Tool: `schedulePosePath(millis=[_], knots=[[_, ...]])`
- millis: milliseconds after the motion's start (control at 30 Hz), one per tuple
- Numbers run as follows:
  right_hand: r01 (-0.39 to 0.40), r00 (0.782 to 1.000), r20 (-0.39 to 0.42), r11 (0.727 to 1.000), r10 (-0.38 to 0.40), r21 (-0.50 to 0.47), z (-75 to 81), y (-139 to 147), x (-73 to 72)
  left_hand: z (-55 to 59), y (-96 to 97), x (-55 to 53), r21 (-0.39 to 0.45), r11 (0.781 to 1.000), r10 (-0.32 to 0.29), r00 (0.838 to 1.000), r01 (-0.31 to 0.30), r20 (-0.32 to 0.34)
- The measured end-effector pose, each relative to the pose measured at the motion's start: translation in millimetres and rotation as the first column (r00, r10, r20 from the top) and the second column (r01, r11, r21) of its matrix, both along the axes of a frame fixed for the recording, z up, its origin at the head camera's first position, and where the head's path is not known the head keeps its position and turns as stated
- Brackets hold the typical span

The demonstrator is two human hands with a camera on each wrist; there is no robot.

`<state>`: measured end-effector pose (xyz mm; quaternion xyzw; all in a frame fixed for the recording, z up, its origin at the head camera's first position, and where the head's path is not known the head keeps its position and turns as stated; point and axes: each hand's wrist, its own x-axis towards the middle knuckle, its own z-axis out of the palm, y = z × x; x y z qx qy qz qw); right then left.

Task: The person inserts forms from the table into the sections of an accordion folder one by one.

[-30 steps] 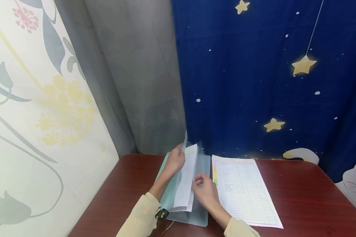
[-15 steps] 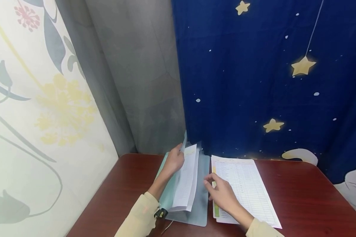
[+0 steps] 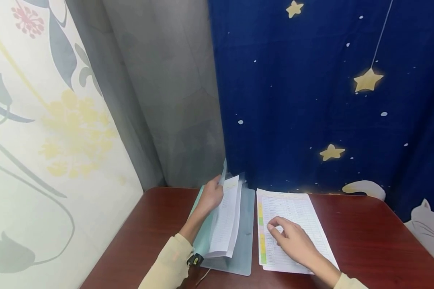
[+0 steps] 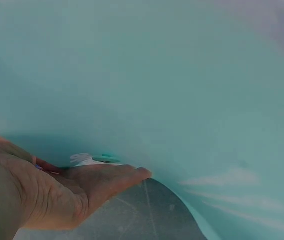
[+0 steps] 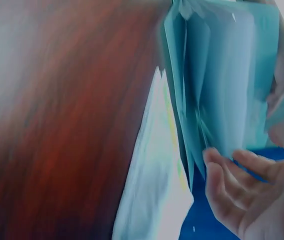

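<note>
A pale teal display folder (image 3: 243,253) stands partly open on the table, with printed sheets in its clear sleeves (image 3: 225,224). My left hand (image 3: 212,196) grips the raised cover near its top edge. In the left wrist view the teal cover (image 4: 132,75) fills most of the picture, and the thumb lies along its rim. To the right of the folder lies a small stack of printed table sheets (image 3: 304,224) with a yellow and green column. Over this stack is my right hand (image 3: 293,241), its fingers loosely bent and holding nothing; whether it touches the paper is unclear.
The dark red wooden table (image 3: 369,237) extends to both sides. A blue star-patterned curtain (image 3: 293,100) and a grey curtain (image 3: 173,100) hang behind it. A white floral cloth (image 3: 58,160) borders the left side.
My right hand has left the folder's sleeves and moved right, over the loose sheets. My left hand keeps its grip on the cover, nearly still.
</note>
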<state>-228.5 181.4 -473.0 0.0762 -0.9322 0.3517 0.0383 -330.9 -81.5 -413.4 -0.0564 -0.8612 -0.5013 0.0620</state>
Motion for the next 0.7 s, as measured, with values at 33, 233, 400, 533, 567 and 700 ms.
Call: schedulePosePath(millis=[33, 233, 400, 533, 567, 700], knots=[[-0.005, 1.000, 0.017, 1.000, 0.005, 0.011, 0.5, 5.1, 0.3, 0.3, 0.2, -0.2, 0.003, 1.000, 0.000, 1.000, 0.000, 0.002], [-0.011, 1.000, 0.011, 0.992, 0.010, 0.126, -0.5, 33.0, 2.3, 0.7, 0.0, 0.4, 0.031, 1.000, 0.002, 1.000, -0.003, 0.016], [0.025, 1.000, 0.011, 0.980, -0.028, 0.200, 0.9, 55.1, 2.2, -0.2, -0.6, -0.4, 0.038, 0.999, 0.000, 1.000, -0.001, 0.014], [0.065, 0.997, 0.020, 0.966, -0.072, 0.250, 2.9, 72.5, 1.2, -1.0, -0.5, -0.5, 0.035, 0.999, 0.004, 1.000, -0.005, 0.010], [0.075, 0.996, 0.021, 0.962, -0.084, 0.262, 2.8, 76.8, 1.4, -1.1, -0.5, -0.5, 0.034, 0.999, 0.005, 1.000, -0.006, 0.013], [0.116, 0.991, 0.033, 0.944, -0.132, 0.308, -0.7, 92.5, 1.6, -1.8, 0.1, -0.6, 0.029, 1.000, 0.003, 1.000, -0.004, 0.017]])
